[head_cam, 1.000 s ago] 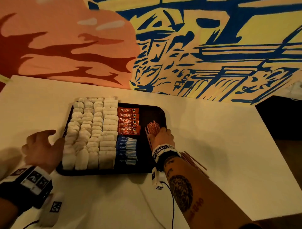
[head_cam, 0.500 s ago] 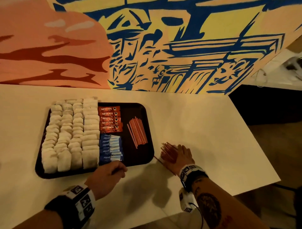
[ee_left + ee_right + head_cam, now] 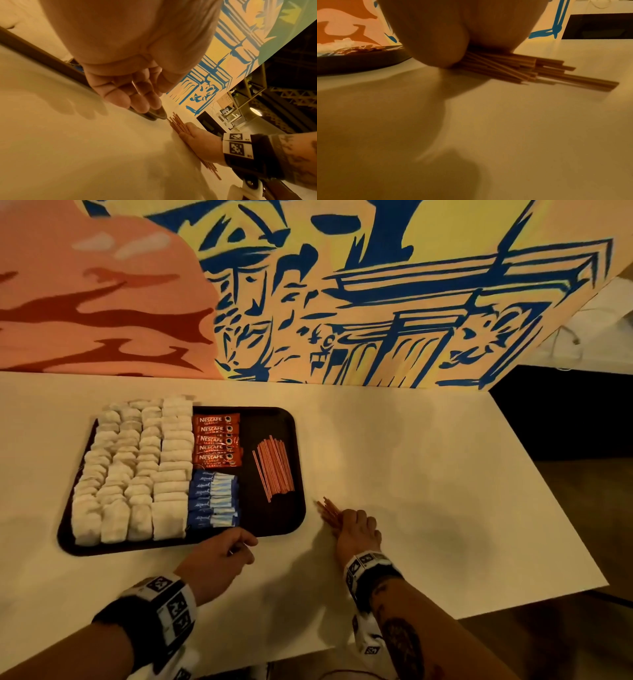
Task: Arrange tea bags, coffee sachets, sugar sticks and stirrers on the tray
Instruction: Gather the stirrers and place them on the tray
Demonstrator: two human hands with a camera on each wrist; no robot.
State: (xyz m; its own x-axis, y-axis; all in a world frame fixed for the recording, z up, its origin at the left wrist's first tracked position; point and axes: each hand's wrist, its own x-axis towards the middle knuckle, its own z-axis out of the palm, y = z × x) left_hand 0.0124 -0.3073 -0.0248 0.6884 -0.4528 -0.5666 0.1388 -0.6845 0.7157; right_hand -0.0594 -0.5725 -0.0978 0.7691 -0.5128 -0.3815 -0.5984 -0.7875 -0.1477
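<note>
A black tray (image 3: 274,525) holds rows of white tea bags (image 3: 137,467), red coffee sachets (image 3: 215,440), blue sugar sticks (image 3: 212,498) and a bundle of orange stirrers (image 3: 274,467). Just right of the tray, my right hand (image 3: 356,529) lies on a loose bunch of stirrers (image 3: 328,508) on the table. Its thumb is down beside them and its palm on top (image 3: 462,33), and their ends stick out ahead (image 3: 539,70). My left hand (image 3: 222,549) hovers at the tray's front rim (image 3: 51,60) with its fingers curled (image 3: 128,97) round what looks like a thin stirrer.
The white table (image 3: 445,474) stretches right of the tray to an angled edge, with dark floor beyond (image 3: 565,422). A painted mural wall (image 3: 342,302) stands along the back of the table. A cable hangs from my right wrist band.
My right hand left the tray's stirrers and moved to the loose bunch on the table, then closed in over it. My left hand swung from the tray's left side to its front rim.
</note>
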